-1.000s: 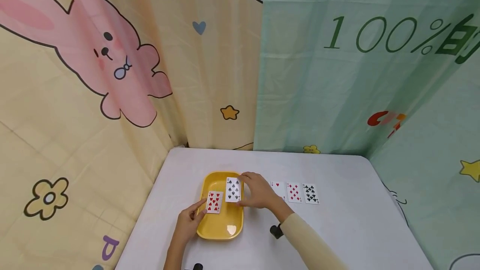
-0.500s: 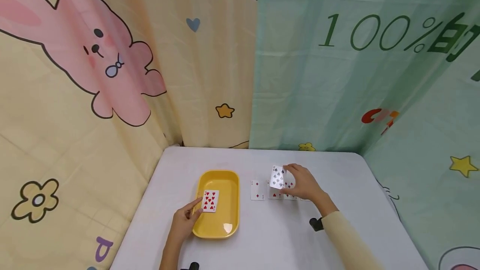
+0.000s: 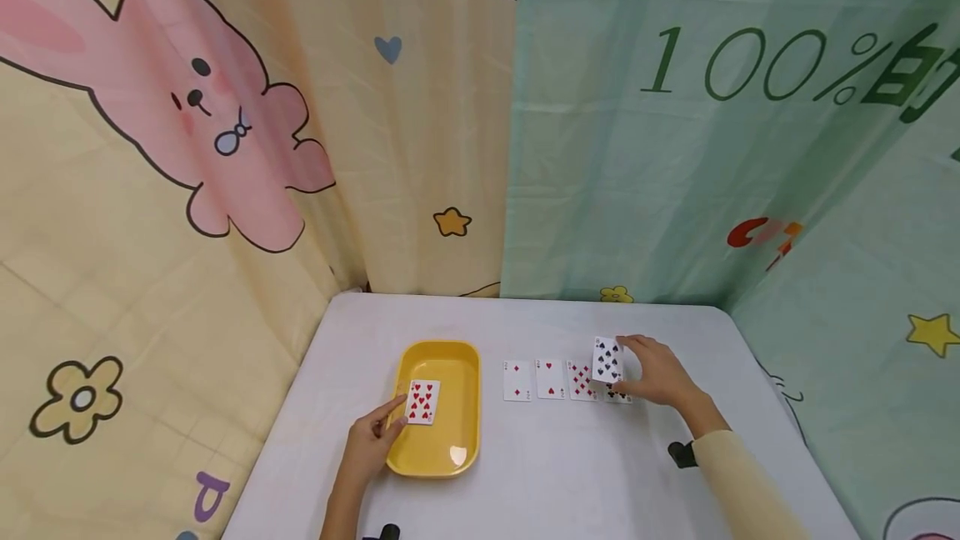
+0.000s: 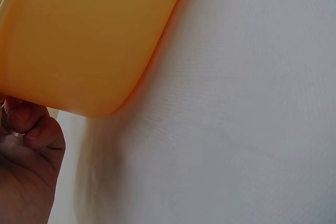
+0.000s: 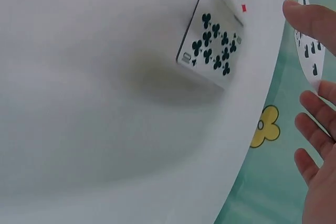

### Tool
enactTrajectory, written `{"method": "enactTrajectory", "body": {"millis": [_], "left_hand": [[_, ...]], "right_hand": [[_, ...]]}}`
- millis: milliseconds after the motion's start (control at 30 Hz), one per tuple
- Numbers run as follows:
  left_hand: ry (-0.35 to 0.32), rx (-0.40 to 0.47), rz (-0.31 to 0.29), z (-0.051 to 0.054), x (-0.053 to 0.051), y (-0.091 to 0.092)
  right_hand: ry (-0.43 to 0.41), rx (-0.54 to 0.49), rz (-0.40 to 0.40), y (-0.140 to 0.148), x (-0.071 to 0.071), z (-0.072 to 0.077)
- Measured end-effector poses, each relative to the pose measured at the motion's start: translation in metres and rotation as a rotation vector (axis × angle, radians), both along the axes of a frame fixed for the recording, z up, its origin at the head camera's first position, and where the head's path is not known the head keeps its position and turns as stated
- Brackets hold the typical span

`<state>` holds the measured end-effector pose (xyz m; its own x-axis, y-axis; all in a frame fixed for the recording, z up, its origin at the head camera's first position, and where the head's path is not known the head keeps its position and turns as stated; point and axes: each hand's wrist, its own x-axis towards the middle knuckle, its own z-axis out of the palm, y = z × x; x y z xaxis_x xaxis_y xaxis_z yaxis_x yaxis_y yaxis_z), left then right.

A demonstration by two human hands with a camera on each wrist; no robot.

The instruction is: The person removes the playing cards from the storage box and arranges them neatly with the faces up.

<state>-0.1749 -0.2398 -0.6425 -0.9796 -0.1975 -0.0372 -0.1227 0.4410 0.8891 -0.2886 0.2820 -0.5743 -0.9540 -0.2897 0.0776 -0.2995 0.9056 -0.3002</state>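
In the head view my right hand [image 3: 663, 372] pinches a black spade card [image 3: 607, 359] by its edges, above the right end of a row of cards. In the right wrist view that card [image 5: 312, 48] is between thumb and fingers of my hand [image 5: 323, 124], away from the ten of clubs [image 5: 212, 45] lying on the table. My left hand [image 3: 366, 442] pinches a red heart card [image 3: 422, 402] at its left edge, over the yellow tray [image 3: 459, 463]. The left wrist view shows my left hand [image 4: 31, 150] at the tray's side [image 4: 94, 51], the card hidden.
On the white table [image 3: 555, 473], right of the tray, lie a low diamond card [image 3: 517, 381], a low heart card [image 3: 550, 379] and a higher diamond card [image 3: 579, 380], left of the clubs card [image 3: 619, 395]. Patterned curtains [image 3: 420, 148] hang behind and beside the table.
My right hand has carried the spade card from over the tray, rightward across the row, to above the clubs card. My left hand keeps hold of the heart card at the tray.
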Motion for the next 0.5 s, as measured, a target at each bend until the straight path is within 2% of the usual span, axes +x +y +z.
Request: {"method": "enactTrajectory", "body": {"millis": [300, 500], "left_hand": [[-0.045, 0.019, 0.011, 0.003, 0.000, 0.000], [-0.018, 0.014, 0.005, 0.001, -0.001, 0.001]], "right_hand": [[-0.037, 0.028, -0.023, 0.042, 0.005, -0.010], [-0.155, 0.061, -0.053, 0.059, 0.008, -0.019]]}}
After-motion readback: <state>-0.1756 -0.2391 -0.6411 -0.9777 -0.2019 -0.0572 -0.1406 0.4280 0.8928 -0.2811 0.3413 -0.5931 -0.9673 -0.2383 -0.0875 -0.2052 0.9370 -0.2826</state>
